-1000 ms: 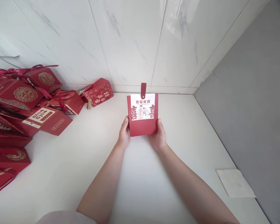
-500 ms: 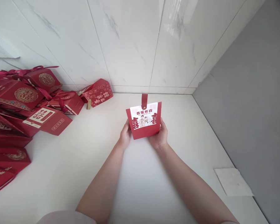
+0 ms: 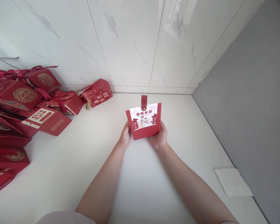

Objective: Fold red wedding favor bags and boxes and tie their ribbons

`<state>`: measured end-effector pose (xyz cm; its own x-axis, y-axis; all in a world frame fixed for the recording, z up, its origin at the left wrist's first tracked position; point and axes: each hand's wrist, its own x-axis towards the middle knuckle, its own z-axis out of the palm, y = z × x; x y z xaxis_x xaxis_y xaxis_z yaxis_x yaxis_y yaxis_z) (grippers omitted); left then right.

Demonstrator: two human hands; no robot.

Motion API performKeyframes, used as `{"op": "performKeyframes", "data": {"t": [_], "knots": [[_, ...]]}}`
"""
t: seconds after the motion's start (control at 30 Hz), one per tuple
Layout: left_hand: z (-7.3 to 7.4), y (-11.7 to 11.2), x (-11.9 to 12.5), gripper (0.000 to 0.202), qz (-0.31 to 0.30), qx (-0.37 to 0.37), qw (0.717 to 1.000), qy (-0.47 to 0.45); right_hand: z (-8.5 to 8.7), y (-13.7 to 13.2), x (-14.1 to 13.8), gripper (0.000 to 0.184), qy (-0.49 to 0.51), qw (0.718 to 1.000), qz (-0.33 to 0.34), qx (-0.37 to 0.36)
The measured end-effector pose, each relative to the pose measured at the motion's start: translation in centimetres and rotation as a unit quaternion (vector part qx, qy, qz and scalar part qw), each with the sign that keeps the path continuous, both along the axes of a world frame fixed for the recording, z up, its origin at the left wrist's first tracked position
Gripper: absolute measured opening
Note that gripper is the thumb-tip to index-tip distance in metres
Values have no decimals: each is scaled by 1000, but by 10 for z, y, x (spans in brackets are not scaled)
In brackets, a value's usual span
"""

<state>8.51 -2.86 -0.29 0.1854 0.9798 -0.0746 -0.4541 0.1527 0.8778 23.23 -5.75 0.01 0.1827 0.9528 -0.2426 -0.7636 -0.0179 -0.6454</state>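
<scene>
Both my hands hold a small red gift box (image 3: 144,128) above the white countertop (image 3: 140,174), near its middle. The box has a white picture label with a drawn couple and red characters, and a red tab with a snap sticking up from its top. My left hand (image 3: 125,136) grips the box's left side, fingers wrapped behind it. On the right side my right hand (image 3: 160,137) does the same. The box tilts slightly back, its front face toward me.
A heap of red gift boxes with ribbons (image 3: 25,102) covers the left of the counter. One red box (image 3: 96,92) lies by the tiled back wall. A white paper sheet (image 3: 233,182) lies at the right, next to a grey wall (image 3: 254,93).
The box has come down a little toward me and tilted back, so its front looks shorter. My hands slid up its sides. The last half second shows almost no motion.
</scene>
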Motion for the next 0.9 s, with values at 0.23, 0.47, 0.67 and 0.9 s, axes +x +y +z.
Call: {"op": "performKeyframes", "data": {"t": [0.23,0.47,0.67,0.9], "knots": [[0,1,0,56,-2,1,1000,1,-2,0,1,31,9,1000,3,-2],[1,-1,1,63,-7,8,1000,13,1,1,0,25,60,998,-15,-27],[-1,1,-1,74,6,59,996,69,-2,0,-2,23,42,999,-6,-5],[3,0,3,84,116,89,987,70,-7,3,-5,44,-23,1000,-12,3]]}}
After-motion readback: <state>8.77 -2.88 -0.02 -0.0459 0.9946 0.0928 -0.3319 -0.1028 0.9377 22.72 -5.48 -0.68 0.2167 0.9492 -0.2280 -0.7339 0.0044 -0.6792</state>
